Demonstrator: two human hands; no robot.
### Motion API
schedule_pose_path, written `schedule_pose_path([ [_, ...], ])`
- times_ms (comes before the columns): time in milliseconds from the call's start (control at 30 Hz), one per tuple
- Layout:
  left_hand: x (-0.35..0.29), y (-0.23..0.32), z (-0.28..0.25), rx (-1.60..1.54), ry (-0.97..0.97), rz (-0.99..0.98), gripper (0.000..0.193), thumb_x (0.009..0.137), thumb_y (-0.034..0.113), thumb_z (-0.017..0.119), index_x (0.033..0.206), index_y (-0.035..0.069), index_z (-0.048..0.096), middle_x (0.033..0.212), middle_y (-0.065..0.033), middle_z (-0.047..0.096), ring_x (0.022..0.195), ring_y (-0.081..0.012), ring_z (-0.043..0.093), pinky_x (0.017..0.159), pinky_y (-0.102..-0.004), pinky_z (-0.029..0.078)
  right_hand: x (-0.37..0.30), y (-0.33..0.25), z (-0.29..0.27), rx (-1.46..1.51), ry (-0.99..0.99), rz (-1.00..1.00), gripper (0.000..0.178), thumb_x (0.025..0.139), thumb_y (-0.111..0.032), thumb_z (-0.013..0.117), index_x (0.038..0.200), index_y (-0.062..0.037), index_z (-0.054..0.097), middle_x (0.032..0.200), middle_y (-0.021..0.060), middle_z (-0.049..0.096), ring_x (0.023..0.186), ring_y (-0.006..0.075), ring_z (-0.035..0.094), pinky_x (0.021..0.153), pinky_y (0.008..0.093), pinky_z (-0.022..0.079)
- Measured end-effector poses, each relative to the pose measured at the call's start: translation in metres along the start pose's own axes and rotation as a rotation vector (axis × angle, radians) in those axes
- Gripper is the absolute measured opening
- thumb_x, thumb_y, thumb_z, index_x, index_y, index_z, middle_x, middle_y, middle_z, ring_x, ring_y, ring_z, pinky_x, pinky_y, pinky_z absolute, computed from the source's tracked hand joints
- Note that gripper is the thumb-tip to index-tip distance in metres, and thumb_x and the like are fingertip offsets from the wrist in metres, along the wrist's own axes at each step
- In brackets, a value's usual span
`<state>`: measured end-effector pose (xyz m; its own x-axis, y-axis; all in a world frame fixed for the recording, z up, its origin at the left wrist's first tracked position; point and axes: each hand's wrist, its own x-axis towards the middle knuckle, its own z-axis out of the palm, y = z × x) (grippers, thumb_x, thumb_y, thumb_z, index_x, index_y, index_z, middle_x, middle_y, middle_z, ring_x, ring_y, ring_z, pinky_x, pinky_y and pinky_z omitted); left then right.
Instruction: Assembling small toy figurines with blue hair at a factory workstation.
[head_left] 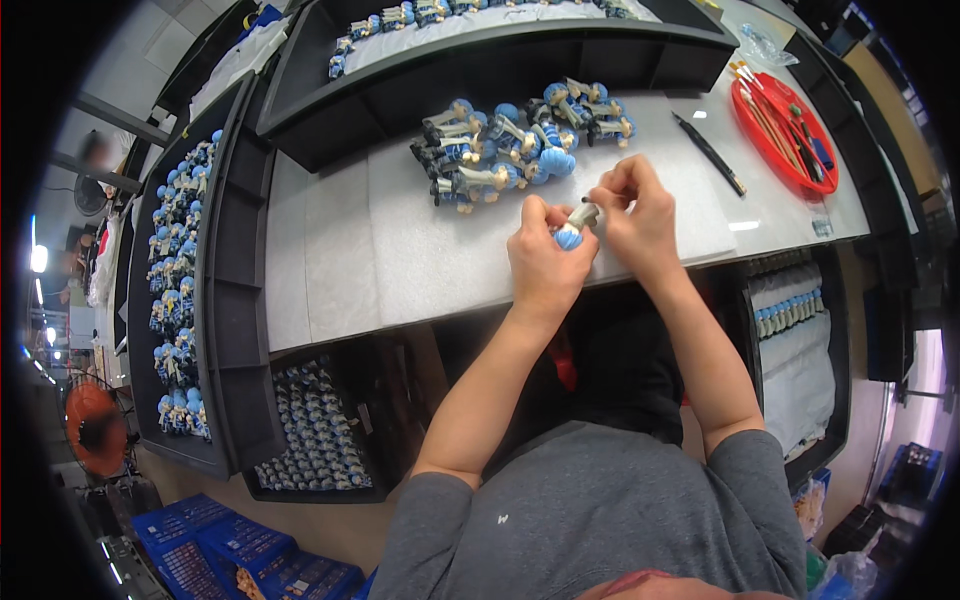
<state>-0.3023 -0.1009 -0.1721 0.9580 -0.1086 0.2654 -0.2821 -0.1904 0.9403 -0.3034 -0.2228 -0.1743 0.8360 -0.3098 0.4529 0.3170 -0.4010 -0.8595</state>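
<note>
My left hand (pixel 548 262) is closed round a small blue-haired figurine (pixel 569 238), its head toward me and its pale body slanting up to the right. Close beside it, the fingers of my right hand (pixel 640 215) are pinched together at the figurine's far end. A tiny dark bit shows by those fingertips; whether it belongs to the figurine or is held apart I cannot tell. Just beyond my hands, a group of similar figurines (pixel 480 180) lies on white padded sheeting (pixel 400 250) on the table.
Black trays of figurines stand behind (pixel 500 75) and at the left (pixel 235 270). To the right lie a black pen (pixel 710 153) and a red dish (pixel 826 180) with brushes. Below the tabletop are a tray of figurines (pixel 310 420) and a cloth-lined tray (pixel 797 370). Blue crates (pixel 240 550) sit at lower left.
</note>
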Motion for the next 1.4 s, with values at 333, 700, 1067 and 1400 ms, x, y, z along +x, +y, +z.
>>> schedule_pose_path([
  [333, 0.000, -0.006, -0.002, -0.108, -0.024, -0.002, 0.029, 0.068, 0.006, 0.069, 0.078, 0.002, 0.042, 0.081, -0.0148, 0.064, 0.068, -0.0144, 0.060, 0.059, -0.0273, 0.049, 0.019, 0.001, -0.023, -0.252, 0.131, 0.029, 0.016, 0.073, 0.006, 0.060, 0.081, -0.0005, 0.048, 0.066, 0.0105, 0.057, 0.063, 0.0199, 0.061, 0.058, 0.0298, 0.048],
  [700, 0.001, -0.005, -0.006, -0.119, -0.067, -0.052, 0.030, 0.068, 0.007, 0.068, 0.080, 0.001, 0.042, 0.082, -0.0146, 0.064, 0.068, -0.0158, 0.060, 0.060, -0.0286, 0.049, 0.002, -0.011, -0.027, 0.030, 0.081, 0.031, 0.016, 0.074, 0.004, 0.064, 0.082, -0.0013, 0.051, 0.072, 0.0044, 0.059, 0.066, 0.0101, 0.058, 0.060, 0.0229, 0.047],
  [1067, 0.000, -0.012, -0.004, -0.306, -0.149, 0.017, 0.027, 0.070, 0.004, 0.067, 0.082, 0.002, 0.043, 0.087, -0.0139, 0.063, 0.074, -0.0150, 0.061, 0.062, -0.0276, 0.050, 0.030, 0.023, -0.058, -0.639, 0.176, -0.086, 0.018, 0.074, 0.001, 0.065, 0.088, 0.0007, 0.055, 0.082, 0.0136, 0.060, 0.076, 0.0254, 0.058, 0.068, 0.0344, 0.048],
  [1400, 0.003, -0.021, -0.023, -0.791, -0.300, -0.127, 0.038, 0.078, 0.000, 0.066, 0.112, 0.004, 0.050, 0.106, -0.0079, 0.056, 0.080, -0.0106, 0.058, 0.074, -0.0226, 0.048, -0.011, -0.018, -0.030, 0.391, -0.431, 0.446, 0.029, 0.089, -0.017, 0.056, 0.111, 0.0010, 0.055, 0.096, 0.0091, 0.062, 0.080, 0.0118, 0.058, 0.065, 0.0233, 0.046],
])
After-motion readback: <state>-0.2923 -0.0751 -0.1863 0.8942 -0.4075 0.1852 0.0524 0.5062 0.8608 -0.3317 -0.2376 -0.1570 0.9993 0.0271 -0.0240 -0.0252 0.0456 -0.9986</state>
